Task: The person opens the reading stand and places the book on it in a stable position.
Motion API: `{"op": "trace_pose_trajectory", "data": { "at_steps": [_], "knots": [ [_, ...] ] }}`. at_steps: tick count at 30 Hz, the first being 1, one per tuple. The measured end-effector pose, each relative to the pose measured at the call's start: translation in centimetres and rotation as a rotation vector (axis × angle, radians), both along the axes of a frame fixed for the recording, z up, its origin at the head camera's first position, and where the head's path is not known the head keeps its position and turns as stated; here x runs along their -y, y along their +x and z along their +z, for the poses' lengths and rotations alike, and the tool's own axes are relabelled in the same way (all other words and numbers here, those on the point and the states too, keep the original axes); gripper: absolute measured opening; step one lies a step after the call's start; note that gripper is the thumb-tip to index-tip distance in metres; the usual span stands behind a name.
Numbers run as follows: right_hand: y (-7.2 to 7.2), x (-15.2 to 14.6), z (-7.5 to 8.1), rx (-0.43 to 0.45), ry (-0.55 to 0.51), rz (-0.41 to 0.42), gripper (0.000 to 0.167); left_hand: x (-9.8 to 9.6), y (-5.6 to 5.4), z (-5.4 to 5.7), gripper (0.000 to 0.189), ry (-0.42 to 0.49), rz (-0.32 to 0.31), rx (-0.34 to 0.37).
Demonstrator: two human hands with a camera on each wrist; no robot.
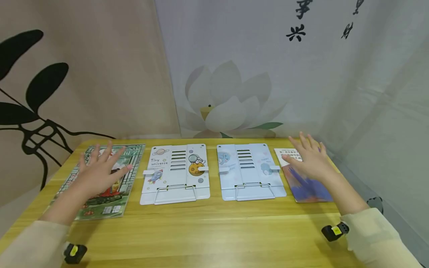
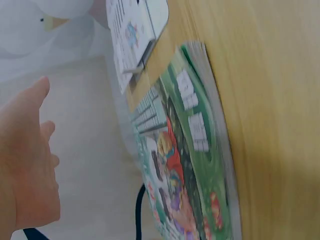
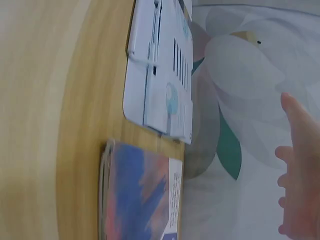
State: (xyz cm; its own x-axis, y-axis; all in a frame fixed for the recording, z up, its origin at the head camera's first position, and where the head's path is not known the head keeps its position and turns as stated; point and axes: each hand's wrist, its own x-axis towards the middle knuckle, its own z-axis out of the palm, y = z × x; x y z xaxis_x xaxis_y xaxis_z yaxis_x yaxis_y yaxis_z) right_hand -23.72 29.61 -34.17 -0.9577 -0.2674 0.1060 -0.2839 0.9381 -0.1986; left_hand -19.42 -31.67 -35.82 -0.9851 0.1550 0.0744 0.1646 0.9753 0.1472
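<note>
My left hand (image 1: 100,173) hovers with spread fingers above a green illustrated book (image 1: 110,204) at the left of the table. In the left wrist view a gap shows between the hand (image 2: 30,165) and that thick book (image 2: 200,165). My right hand (image 1: 313,162), fingers also spread, hangs over a blue-purple book (image 1: 308,188) on the right. Between the books lie two flat folding book stands: a white one with a planet and astronaut print (image 1: 177,175), and a pale blue one (image 1: 249,173). Each has a wire ledge at its front and small side clips.
The wooden table (image 1: 214,230) runs up to a fabric curtain (image 1: 241,74) with a lotus print and dark characters. Grey-white cloth (image 1: 385,111) hangs along the right side. Each sleeve has a small black device (image 1: 335,231) at the wrist.
</note>
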Motion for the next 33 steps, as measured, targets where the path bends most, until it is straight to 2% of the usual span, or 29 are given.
{"op": "trace_pose_trajectory", "data": {
  "at_steps": [10,20,30,33],
  "knots": [
    [1.4,3.0,-0.9,-0.075,-0.099,0.054,0.078,-2.9,1.9,-0.7,0.075,0.109,-0.060,-0.099],
    [2.5,6.7,-3.0,-0.179,-0.215,0.149,0.072,-6.3,3.3,-1.8,0.072,0.225,-0.121,-0.200],
    [3.9,11.2,-4.3,-0.276,-0.394,0.260,0.062,-7.8,3.9,-3.2,0.065,0.437,-0.116,-0.236],
    [4.2,12.5,-4.8,-0.273,-0.462,0.297,0.059,-8.0,3.9,-3.7,0.062,0.504,-0.116,-0.241]
  ]
}}
